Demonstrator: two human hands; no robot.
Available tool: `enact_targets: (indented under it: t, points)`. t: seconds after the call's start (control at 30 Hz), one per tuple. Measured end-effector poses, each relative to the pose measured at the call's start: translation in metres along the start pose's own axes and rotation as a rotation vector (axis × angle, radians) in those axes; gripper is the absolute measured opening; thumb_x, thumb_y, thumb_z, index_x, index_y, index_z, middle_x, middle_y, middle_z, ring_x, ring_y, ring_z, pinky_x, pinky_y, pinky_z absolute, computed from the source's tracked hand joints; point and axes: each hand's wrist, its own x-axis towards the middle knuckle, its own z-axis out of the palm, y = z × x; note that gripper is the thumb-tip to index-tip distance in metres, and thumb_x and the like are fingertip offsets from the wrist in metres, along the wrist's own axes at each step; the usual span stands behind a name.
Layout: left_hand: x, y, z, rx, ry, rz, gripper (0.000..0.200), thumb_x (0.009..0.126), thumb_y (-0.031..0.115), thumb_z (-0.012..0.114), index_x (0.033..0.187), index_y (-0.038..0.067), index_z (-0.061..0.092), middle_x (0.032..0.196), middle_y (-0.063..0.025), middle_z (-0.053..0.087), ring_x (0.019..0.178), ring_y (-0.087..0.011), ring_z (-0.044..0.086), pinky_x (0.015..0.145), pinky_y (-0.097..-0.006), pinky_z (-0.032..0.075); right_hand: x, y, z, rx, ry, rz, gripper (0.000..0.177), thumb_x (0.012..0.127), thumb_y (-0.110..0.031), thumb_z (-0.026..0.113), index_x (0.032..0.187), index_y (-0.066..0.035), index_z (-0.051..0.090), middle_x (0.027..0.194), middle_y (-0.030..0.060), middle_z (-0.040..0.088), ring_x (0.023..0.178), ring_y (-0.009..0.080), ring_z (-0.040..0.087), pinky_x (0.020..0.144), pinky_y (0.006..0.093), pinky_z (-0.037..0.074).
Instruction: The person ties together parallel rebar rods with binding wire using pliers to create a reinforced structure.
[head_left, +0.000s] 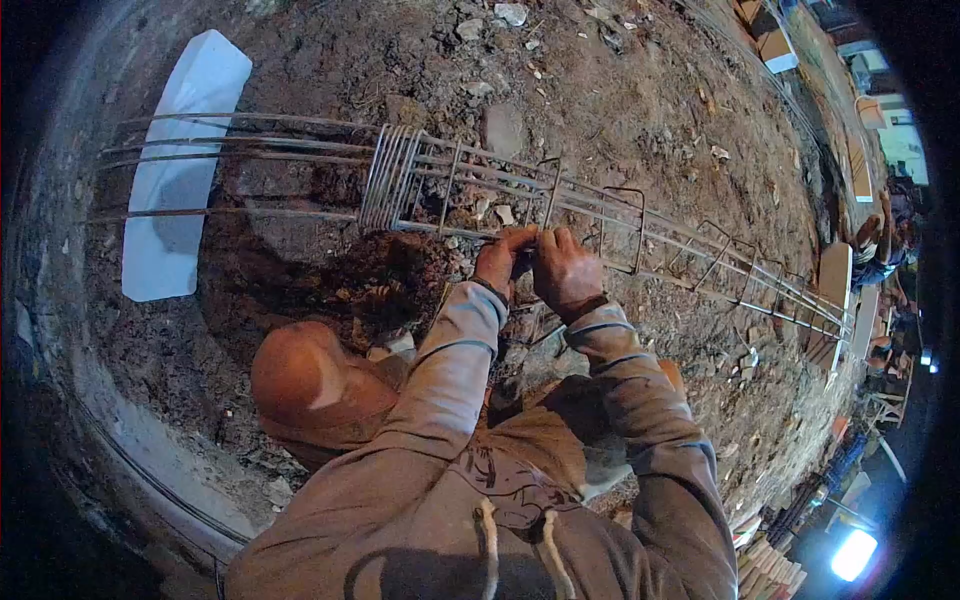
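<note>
A long cage of thin steel reinforcing bars [620, 212] runs from left to right in front of me. At its nearest bar, my left hand [500, 262] and my right hand [567, 270] are close together, both with fingers closed in a pinch. What lies between the fingertips is hidden. Left of my hands, several rectangular stirrups [392, 178] are bunched tightly around the bars. Farther right, single stirrups [640, 228] stand spaced apart along the cage.
Under the bars' left ends lies a white block [190, 170]; another block [832, 290] supports the right end. Rough soil with scattered stones [505, 130] surrounds the cage. A person [882, 240] is at the far right. A bright lamp [853, 555] shines at lower right.
</note>
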Motion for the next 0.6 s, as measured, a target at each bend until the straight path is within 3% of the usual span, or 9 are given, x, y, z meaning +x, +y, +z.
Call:
enact_targets:
  t: [0.07,0.1,0.17,0.2,0.27,0.37,0.5,0.57,0.6]
  points:
    - [0.019,-0.013,-0.011,-0.173,-0.082,0.017,0.012,0.076,0.018,0.065,0.08,0.007,0.064,0.076,-0.0026,0.061,0.067,-0.0126,0.056,0.062,-0.0261,0.043,0.002,0.0,0.0,-0.017,-0.004,-0.06,0.017,0.074,-0.015,0.056,0.088,-0.006,0.05,0.077,0.0111,0.05,0.063,0.0296,0.058,0.052,0.0395,0.047]
    - [0.027,-0.019,-0.019,-0.174,-0.081,0.018,0.012,0.076,0.018,0.065,0.08,0.007,0.064,0.076,-0.0026,0.061,0.067,-0.0126,0.056,0.062,-0.0261,0.043,0.002,-0.001,0.001,-0.032,0.01,-0.087,0.017,0.073,-0.014,0.055,0.087,-0.006,0.051,0.076,0.0112,0.051,0.061,0.0292,0.058,0.05,0.0391,0.047]
    - [0.03,-0.02,-0.025,-0.1,-0.176,0.022,0.029,0.076,0.024,0.064,0.099,0.007,0.061,0.1,-0.003,0.062,0.088,-0.0204,0.059,0.077,-0.0314,0.046,0.003,-0.001,0.003,-0.049,0.026,-0.115,0.017,0.073,-0.013,0.055,0.087,-0.005,0.051,0.074,0.0113,0.052,0.059,0.0288,0.058,0.049,0.0388,0.047]
    - [0.031,-0.023,-0.026,-0.1,-0.177,0.023,0.029,0.076,0.024,0.064,0.099,0.007,0.061,0.1,-0.003,0.062,0.088,-0.0204,0.059,0.077,-0.0314,0.046,0.003,-0.001,0.005,-0.051,0.008,-0.103,0.017,0.073,-0.013,0.054,0.088,-0.005,0.051,0.074,0.0114,0.052,0.058,0.0292,0.058,0.048,0.0391,0.047]
    - [0.016,-0.015,-0.016,0.195,-0.164,0.477,0.012,0.078,0.018,0.062,0.079,0.006,0.062,0.073,0.0004,0.059,0.065,-0.0096,0.052,0.057,-0.0239,0.04,0.006,-0.002,0.001,-0.056,-0.009,-0.089,0.017,0.072,-0.012,0.054,0.088,-0.005,0.052,0.074,0.0115,0.053,0.058,0.0296,0.058,0.048,0.0394,0.047]
    - [0.028,-0.018,-0.023,0.242,-0.145,0.364,0.014,0.078,0.02,0.062,0.076,0.006,0.062,0.074,0.0005,0.059,0.064,-0.0099,0.052,0.055,-0.0245,0.039,0.014,-0.001,-0.007,0.003,-0.098,-0.134,0.016,0.072,-0.013,0.053,0.087,-0.005,0.052,0.071,0.0129,0.054,0.058,0.031,0.058,0.05,0.0405,0.047]
    - [0.026,-0.015,-0.025,0.046,-0.201,0.162,0.015,0.078,0.02,0.061,0.076,0.005,0.062,0.075,-0.0007,0.059,0.063,-0.0104,0.051,0.053,-0.0262,0.038,0.028,-0.005,-0.013,-0.032,-0.238,0.036,0.016,0.072,-0.018,0.053,0.079,-0.004,0.055,0.071,0.0178,0.058,0.064,0.0348,0.059,0.055,0.0435,0.048]
    - [0.013,-0.008,-0.021,0.6,-0.19,0.615,0.017,0.08,0.019,0.06,0.085,0.003,0.063,0.079,-0.0028,0.061,0.068,-0.0114,0.054,0.058,-0.0253,0.042,0.034,-0.007,-0.017,-0.021,-0.301,0.115,0.018,0.073,-0.02,0.053,0.077,-0.003,0.056,0.071,0.0195,0.059,0.066,0.0362,0.059,0.057,0.0444,0.048]
    - [0.011,-0.006,-0.019,0.601,-0.191,0.616,0.017,0.08,0.019,0.06,0.085,0.003,0.063,0.079,-0.0028,0.061,0.068,-0.0114,0.054,0.058,-0.0253,0.042,0.036,-0.006,-0.018,-0.024,-0.326,0.193,0.022,0.073,-0.023,0.053,0.076,-0.002,0.056,0.072,0.0207,0.059,0.068,0.0372,0.059,0.059,0.0457,0.048]
